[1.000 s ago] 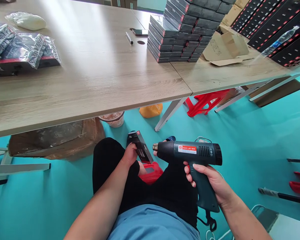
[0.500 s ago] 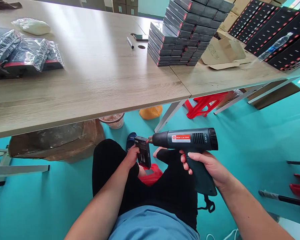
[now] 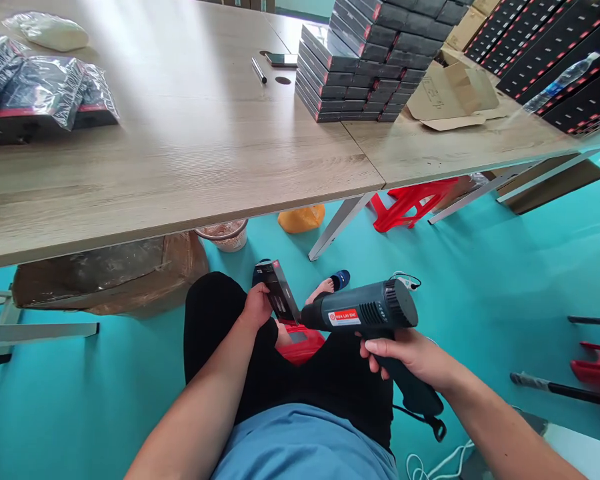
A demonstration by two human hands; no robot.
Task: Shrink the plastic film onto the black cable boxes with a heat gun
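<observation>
A small black box (image 3: pixel 279 291) is gripped by my left hand (image 3: pixel 257 306) above my lap, tilted with its top leaning left. My right hand (image 3: pixel 405 353) is wrapped round the handle of a dark heat gun (image 3: pixel 360 311) with a red label. The gun's nozzle points left, close to the lower right edge of the box. Whether nozzle and box touch I cannot tell. On the table (image 3: pixel 180 153), beyond my knees, stands a tall stack of similar black boxes (image 3: pixel 350 80).
Film-wrapped dark boxes (image 3: pixel 40 90) lie at the table's left. A phone (image 3: pixel 281 60), a pen (image 3: pixel 259 71) and flattened cardboard (image 3: pixel 455 93) are further back. Under the table are an open carton (image 3: pixel 115 273), a bin (image 3: pixel 225 235) and a red stool (image 3: pixel 415 200).
The heat gun has swung down and tilted, its nozzle moving from the box's upper edge to near its lower edge. The box has turned, its top leaning further left.
</observation>
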